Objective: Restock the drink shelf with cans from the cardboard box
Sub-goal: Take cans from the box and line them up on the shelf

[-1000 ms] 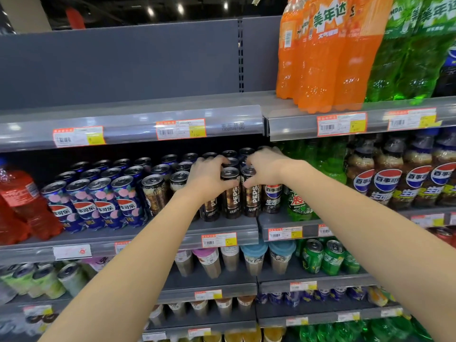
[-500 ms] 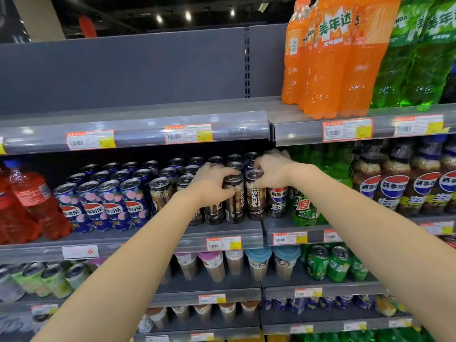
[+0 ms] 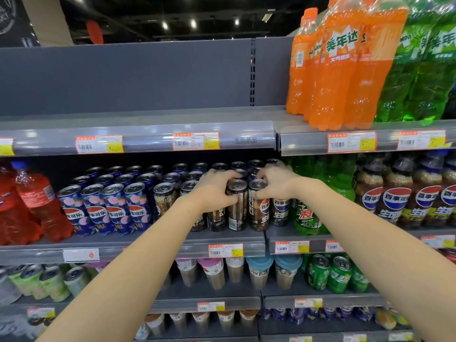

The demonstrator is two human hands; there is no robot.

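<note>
The left hand [image 3: 213, 187] reaches forward, arm outstretched, with its fingers curled around the upper part of a dark Pepsi can [image 3: 236, 204] at the front of the drink shelf [image 3: 153, 239]. The right hand [image 3: 276, 182] is cupped over the top of the neighbouring dark can [image 3: 257, 206], thumb against its rim. Both cans stand upright, touching each other. The rows of cans behind are partly hidden by the hands. Blue cans [image 3: 106, 208] stand to the left. The cardboard box is out of view.

A grey metal back panel [image 3: 148, 77] rises behind the store shelving, under a dark ceiling [image 3: 172, 11] dotted with small spotlights [image 3: 193, 23].
</note>
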